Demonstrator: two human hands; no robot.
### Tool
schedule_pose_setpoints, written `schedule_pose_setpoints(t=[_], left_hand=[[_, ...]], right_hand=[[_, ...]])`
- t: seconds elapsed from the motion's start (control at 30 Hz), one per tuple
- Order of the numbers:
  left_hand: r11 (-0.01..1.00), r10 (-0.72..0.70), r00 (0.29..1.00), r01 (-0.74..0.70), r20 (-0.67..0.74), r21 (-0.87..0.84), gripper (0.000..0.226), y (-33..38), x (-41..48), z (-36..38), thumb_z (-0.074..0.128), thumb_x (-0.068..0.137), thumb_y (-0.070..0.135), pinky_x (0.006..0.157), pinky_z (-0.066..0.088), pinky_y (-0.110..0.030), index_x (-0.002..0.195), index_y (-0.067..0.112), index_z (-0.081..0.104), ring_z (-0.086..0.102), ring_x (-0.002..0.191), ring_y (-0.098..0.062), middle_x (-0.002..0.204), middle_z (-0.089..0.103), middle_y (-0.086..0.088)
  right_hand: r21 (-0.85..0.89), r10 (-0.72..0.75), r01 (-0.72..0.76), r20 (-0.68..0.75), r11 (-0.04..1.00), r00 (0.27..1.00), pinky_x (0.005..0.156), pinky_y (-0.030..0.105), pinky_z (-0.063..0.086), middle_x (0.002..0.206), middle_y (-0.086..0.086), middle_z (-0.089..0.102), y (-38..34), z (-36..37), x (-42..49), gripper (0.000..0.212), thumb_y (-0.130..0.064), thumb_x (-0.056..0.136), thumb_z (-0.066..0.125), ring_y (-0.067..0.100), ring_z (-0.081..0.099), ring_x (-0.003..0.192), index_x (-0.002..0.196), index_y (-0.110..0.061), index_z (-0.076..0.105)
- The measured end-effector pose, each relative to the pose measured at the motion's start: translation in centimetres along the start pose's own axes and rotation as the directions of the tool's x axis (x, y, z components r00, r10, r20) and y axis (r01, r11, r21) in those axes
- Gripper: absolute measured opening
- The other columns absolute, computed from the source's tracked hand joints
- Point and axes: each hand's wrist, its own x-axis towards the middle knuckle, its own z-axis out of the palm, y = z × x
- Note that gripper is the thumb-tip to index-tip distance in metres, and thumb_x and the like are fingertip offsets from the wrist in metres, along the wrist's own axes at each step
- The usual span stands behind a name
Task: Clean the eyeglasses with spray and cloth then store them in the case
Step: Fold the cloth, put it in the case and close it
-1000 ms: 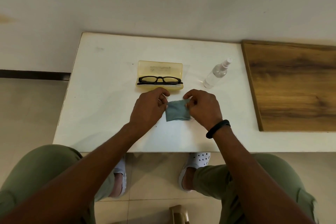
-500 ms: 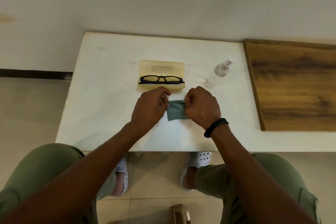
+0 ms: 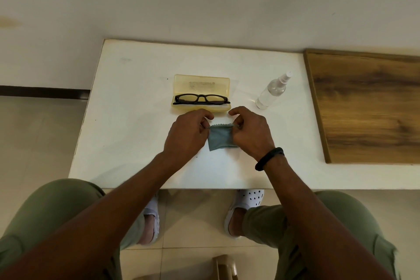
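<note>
The eyeglasses lay in the open case just beyond the left hand and right hand, both pinching the cloth above the desk.

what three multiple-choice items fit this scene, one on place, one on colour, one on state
1. Where are the eyeglasses? A in the open case; B on the board; C on the floor.
2. What colour is the cloth? A yellow; B grey-blue; C red.
3. How is the cloth held? A lying free; B by one hand; C pinched by both hands.
1 A, they lie in the case tray; 2 B, grey-blue shows between the hands; 3 C, left hand and right hand each pinch a top corner.
</note>
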Motion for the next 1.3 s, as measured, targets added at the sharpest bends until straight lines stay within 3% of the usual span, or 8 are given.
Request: schedule_pose_setpoints(t=[0.23,0.4,0.67,0.83,0.97,1.1,1.3], left_hand=[[1.000,0.000,1.000,0.000,0.012,0.012,0.028,-0.1,0.1,0.1,0.068,0.086,0.012,0.078,0.044,-0.020,0.113,0.020,0.068,0.057,0.078,-0.007,0.089,0.062,0.010],[1.000,0.007,1.000,-0.007,0.010,0.019,0.027,-0.2,0.1,0.1,0.068,0.086,0.013,0.081,0.049,-0.022,0.112,0.021,0.068,0.056,0.078,-0.006,0.089,0.060,0.013],[1.000,0.010,1.000,-0.011,-0.017,-0.018,0.030,0.5,-0.2,-0.7,0.070,0.087,0.014,0.077,0.045,-0.019,0.115,0.024,0.067,0.059,0.078,-0.007,0.093,0.068,0.009],[1.000,-0.008,0.997,0.008,0.075,-0.002,0.039,1.0,-0.9,-1.5,0.071,0.086,0.020,0.080,0.047,-0.021,0.123,0.029,0.062,0.062,0.084,-0.007,0.092,0.069,0.012],[0.998,0.034,0.992,-0.040,0.119,0.041,0.044,1.3,-1.9,-1.8,0.072,0.086,0.022,0.082,0.050,-0.026,0.126,0.032,0.060,0.062,0.085,-0.006,0.089,0.068,0.016],[0.988,0.070,0.985,-0.090,0.156,0.123,0.046,1.6,-2.5,-1.7,0.069,0.088,0.023,0.078,0.040,-0.021,0.131,0.033,0.056,0.062,0.091,-0.008,0.099,0.070,0.013],[0.964,0.066,0.981,-0.109,0.180,0.242,0.047,1.3,-3.2,-1.3,0.064,0.090,0.023,0.082,0.049,-0.030,0.133,0.039,0.051,0.058,0.098,-0.011,0.103,0.067,0.018]], right_hand=[[-0.042,0.036,-0.035,0.041,0.999,0.999,0.071,0.032,0.050,0.082,-0.001,0.069,-0.4,-0.1,0.3,0.026,-0.016,0.068,0.046,0.020,0.061,0.078,0.076,-0.025,0.069],[-0.031,0.044,-0.043,0.038,0.999,0.998,0.069,0.031,0.049,0.080,-0.004,0.065,-0.3,-0.3,0.2,0.022,-0.005,0.070,0.054,0.017,0.059,0.076,0.075,-0.024,0.065],[-0.006,0.043,-0.042,0.034,0.999,0.999,0.068,0.029,0.049,0.082,-0.006,0.066,0.1,-1.2,0.1,0.027,-0.003,0.071,0.060,0.014,0.060,0.076,0.068,-0.030,0.060],[-0.033,0.036,-0.033,0.084,0.999,0.996,0.068,0.027,0.048,0.084,0.000,0.063,0.3,-1.9,-0.7,0.026,-0.004,0.074,0.063,0.016,0.058,0.077,0.069,-0.030,0.063],[-0.039,0.025,-0.021,0.110,0.999,0.994,0.072,0.026,0.047,0.086,0.001,0.061,0.8,-2.4,-1.9,0.024,-0.004,0.075,0.065,0.015,0.056,0.081,0.073,-0.027,0.068],[-0.044,0.021,-0.016,0.122,0.999,0.992,0.072,0.023,0.043,0.087,-0.001,0.060,0.9,-2.5,-2.6,0.022,-0.005,0.077,0.069,0.014,0.056,0.082,0.074,-0.027,0.069],[-0.095,0.036,-0.023,0.137,0.995,0.990,0.075,0.028,0.048,0.089,-0.002,0.060,0.9,-2.0,-3.2,0.018,-0.008,0.082,0.065,0.017,0.058,0.085,0.081,-0.024,0.072]])
